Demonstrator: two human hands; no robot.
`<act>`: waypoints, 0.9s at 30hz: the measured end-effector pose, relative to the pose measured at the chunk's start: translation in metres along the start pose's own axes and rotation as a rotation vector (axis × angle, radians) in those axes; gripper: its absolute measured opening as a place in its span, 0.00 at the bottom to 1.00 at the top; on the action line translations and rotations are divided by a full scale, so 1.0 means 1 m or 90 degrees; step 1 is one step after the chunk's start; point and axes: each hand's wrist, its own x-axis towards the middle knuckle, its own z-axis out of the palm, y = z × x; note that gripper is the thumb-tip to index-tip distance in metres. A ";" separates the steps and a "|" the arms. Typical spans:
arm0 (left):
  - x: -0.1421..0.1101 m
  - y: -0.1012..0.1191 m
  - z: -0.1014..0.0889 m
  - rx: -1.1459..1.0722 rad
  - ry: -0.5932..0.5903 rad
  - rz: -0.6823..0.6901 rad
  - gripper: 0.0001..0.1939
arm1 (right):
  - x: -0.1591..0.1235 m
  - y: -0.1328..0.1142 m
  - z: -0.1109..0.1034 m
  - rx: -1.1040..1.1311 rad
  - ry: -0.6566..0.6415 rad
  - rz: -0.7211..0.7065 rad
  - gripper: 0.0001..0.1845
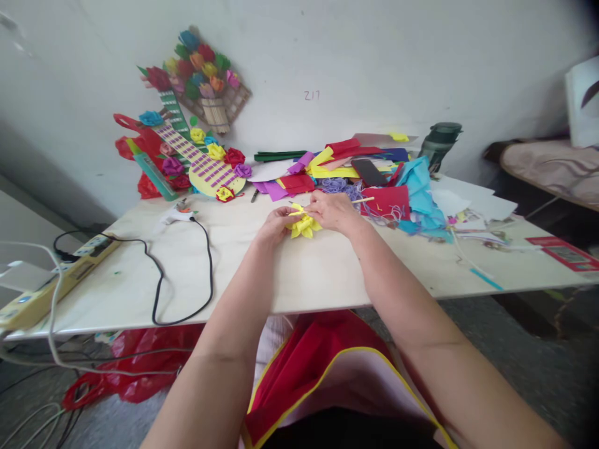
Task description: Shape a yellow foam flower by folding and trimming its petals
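Note:
A yellow paper flower with pointed petals is held just above the middle of the table. My left hand grips its left side, fingers closed on the yellow paper. On the other side, my right hand is closed in a pinch over the flower's upper edge. A thin pale stick pokes out to the right from behind my right hand, seemingly held in it. The fingertips of both hands nearly meet, and they hide part of the flower's centre.
A white glue gun with a black cord lies left, near a power strip. Paper-flower crafts lean against the wall. Coloured crepe paper, purple yarn, a phone and a dark bottle crowd the back.

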 end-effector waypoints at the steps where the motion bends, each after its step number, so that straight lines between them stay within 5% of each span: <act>1: 0.001 0.000 -0.001 -0.003 0.006 0.003 0.17 | -0.001 0.001 -0.001 0.001 0.002 0.005 0.19; 18: 0.002 0.004 -0.004 -0.035 0.060 0.035 0.19 | 0.004 0.031 0.004 0.100 0.045 0.167 0.18; 27: 0.004 -0.001 -0.005 -0.038 0.054 0.070 0.25 | 0.011 0.014 0.010 0.225 0.045 0.159 0.18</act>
